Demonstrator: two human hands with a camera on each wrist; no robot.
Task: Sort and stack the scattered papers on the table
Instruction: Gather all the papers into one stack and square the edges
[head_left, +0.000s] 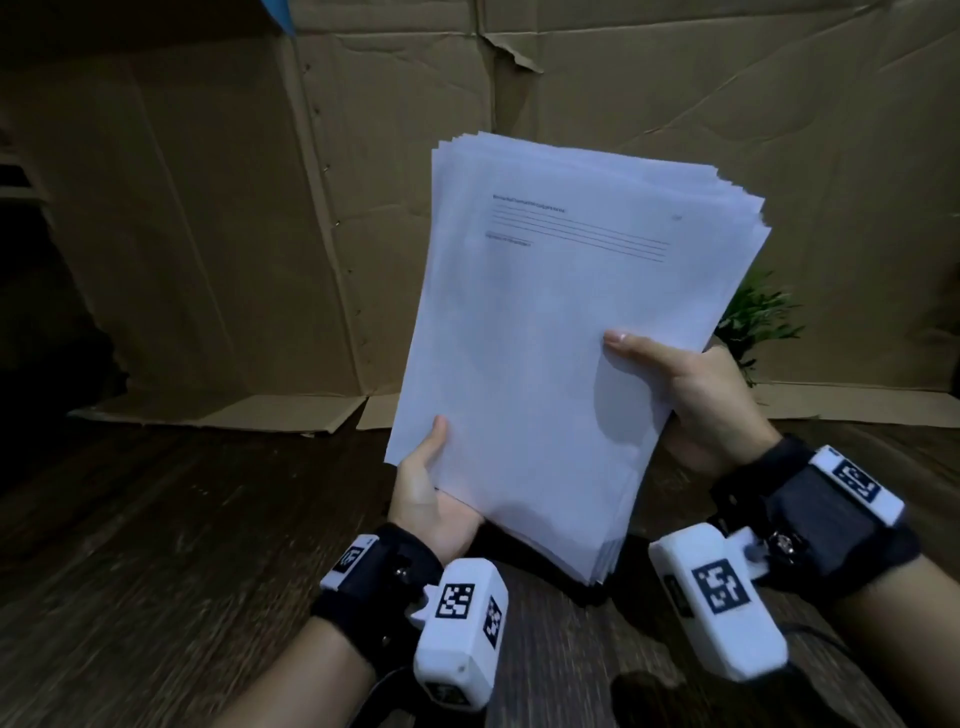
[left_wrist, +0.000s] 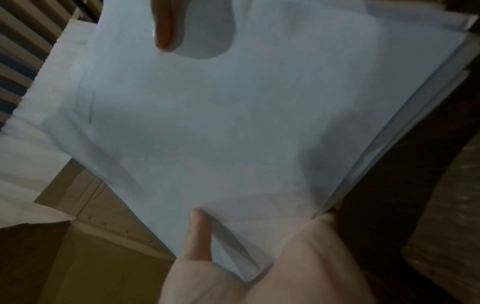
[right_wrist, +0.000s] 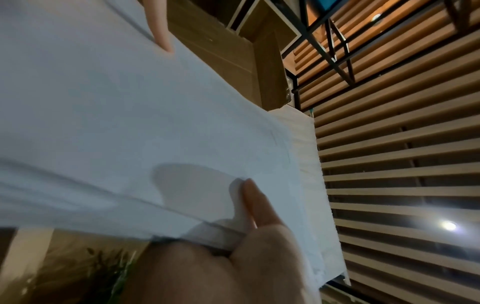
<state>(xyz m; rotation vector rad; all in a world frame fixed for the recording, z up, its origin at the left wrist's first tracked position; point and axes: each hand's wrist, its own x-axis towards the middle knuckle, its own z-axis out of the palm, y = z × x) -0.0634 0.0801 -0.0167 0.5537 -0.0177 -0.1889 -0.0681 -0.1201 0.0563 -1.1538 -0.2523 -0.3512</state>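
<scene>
left hand (head_left: 434, 499): grip pinches stack (head_left: 545, 353) at lower corner; thumb on top
right hand (head_left: 696, 395): grip pinches stack's side; thumb on top

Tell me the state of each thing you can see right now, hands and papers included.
Stack of papers: lifted off the table, tilted, edges uneven, printed sheet on top.
Left hand: grips the stack's lower left corner, thumb on top.
Right hand: grips the stack's right edge, thumb on top.
Table: dark wood, beneath the stack.
Plant: upright behind the right hand.

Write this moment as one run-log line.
paper stack: held upright, lower corner near table | left hand: grips lower-left edge | right hand: grips right edge
</scene>
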